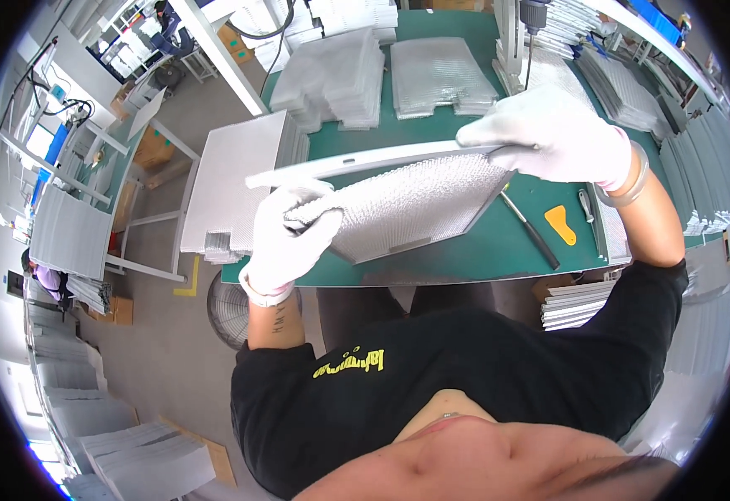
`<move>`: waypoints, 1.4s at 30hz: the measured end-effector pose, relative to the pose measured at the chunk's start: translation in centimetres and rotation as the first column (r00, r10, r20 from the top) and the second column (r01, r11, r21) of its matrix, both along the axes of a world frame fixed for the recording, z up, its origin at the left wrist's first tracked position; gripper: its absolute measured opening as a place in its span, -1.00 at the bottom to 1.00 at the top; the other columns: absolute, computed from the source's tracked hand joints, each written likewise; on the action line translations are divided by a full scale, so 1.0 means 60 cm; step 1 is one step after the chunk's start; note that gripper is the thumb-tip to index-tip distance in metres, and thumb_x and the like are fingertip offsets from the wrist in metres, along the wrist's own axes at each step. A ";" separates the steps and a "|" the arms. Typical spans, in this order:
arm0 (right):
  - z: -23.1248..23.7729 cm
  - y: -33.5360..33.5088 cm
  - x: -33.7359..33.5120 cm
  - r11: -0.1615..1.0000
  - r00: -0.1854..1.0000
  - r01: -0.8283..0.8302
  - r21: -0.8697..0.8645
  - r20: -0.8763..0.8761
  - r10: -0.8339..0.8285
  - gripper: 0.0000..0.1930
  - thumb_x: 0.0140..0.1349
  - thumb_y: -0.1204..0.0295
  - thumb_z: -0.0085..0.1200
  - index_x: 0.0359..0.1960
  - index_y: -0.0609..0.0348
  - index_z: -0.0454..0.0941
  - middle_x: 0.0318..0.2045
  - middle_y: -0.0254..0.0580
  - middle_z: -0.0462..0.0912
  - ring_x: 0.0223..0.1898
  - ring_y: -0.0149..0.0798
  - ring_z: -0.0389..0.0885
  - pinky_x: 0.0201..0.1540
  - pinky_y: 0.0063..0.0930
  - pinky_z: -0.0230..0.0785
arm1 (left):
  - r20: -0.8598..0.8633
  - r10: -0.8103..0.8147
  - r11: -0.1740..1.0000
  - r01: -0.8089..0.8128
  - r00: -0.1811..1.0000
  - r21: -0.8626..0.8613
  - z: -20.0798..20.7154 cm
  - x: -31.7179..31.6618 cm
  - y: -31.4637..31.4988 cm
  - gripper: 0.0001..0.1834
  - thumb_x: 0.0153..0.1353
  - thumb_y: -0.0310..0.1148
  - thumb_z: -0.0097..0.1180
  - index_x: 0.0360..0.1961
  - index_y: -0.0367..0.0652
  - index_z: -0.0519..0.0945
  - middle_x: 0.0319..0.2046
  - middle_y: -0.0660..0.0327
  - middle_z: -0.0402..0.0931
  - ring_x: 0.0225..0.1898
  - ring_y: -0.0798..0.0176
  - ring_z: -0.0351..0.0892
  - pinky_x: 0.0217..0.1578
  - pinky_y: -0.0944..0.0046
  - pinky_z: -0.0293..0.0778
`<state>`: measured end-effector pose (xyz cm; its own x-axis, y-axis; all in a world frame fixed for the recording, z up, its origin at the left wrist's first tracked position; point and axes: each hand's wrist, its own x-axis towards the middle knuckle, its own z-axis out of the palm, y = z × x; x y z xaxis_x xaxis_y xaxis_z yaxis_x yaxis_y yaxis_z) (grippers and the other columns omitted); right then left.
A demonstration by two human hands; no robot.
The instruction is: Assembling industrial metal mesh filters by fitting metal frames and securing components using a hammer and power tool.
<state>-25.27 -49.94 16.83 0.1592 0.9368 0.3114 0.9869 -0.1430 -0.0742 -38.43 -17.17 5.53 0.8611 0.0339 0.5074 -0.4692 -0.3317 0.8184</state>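
Observation:
A silver metal mesh panel (419,209) is held tilted above the green-topped table (499,263). Along its far edge runs a long pale metal frame strip (365,162), with a gap between strip and mesh toward the left. My left hand (291,238), in a white glove, is closed on the panel's left corner, below the strip's left end. My right hand (561,138), also gloved, grips the strip's right end and the panel's far right corner between thumb and fingers. Right of the panel lie a hammer (536,238) with a dark handle, a yellow scraper (560,225) and a screwdriver (585,205).
Stacked mesh sheets (323,79) and another mesh stack (440,75) stand at the table's far side. A larger stack (235,167) rises at the left. A vertical power tool (534,17) hangs beyond my right hand. A floor fan (230,309) stands below the table's left edge.

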 end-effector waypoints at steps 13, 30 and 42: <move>-0.011 0.087 -0.019 0.985 0.977 -0.159 0.064 -0.132 0.167 -0.68 0.07 0.54 0.11 -0.08 0.14 0.59 -0.37 -0.01 0.57 -0.28 0.09 0.58 -0.18 -0.16 0.46 | 0.182 0.072 0.951 -0.012 0.981 -0.309 -0.028 0.003 -0.034 -0.83 0.09 -0.53 0.30 -0.27 -0.35 0.65 -0.39 0.22 0.64 -0.38 0.47 0.57 -0.34 0.47 0.47; -0.021 0.153 -0.017 0.955 0.953 -0.294 0.038 -0.068 0.296 -0.48 0.08 0.62 0.05 0.16 0.16 0.52 -0.34 -0.02 0.55 -0.25 0.03 0.57 -0.20 -0.20 0.44 | 0.388 0.206 0.908 -0.027 0.898 -0.419 -0.063 0.022 -0.053 -0.57 0.08 -0.66 0.30 -0.02 -0.25 0.46 -0.15 0.17 0.51 -0.22 0.40 0.53 -0.18 0.40 0.49; -0.023 0.159 -0.011 0.971 0.955 -0.236 0.032 -0.175 0.238 -0.43 0.07 0.61 0.00 0.22 0.18 0.45 -0.29 0.08 0.55 -0.21 0.14 0.53 -0.11 -0.09 0.40 | 0.479 0.589 0.787 -0.326 0.652 -0.524 -0.086 0.058 -0.069 -0.51 0.00 -0.60 0.43 -0.01 -0.27 0.54 -0.14 0.18 0.56 -0.23 0.40 0.51 -0.16 0.39 0.46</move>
<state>-25.95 -40.40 15.45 -0.0140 0.9513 0.3081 0.9634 0.0953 -0.2505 -34.97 -21.30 0.35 0.2023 0.6278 0.7517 -0.7585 -0.3851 0.5257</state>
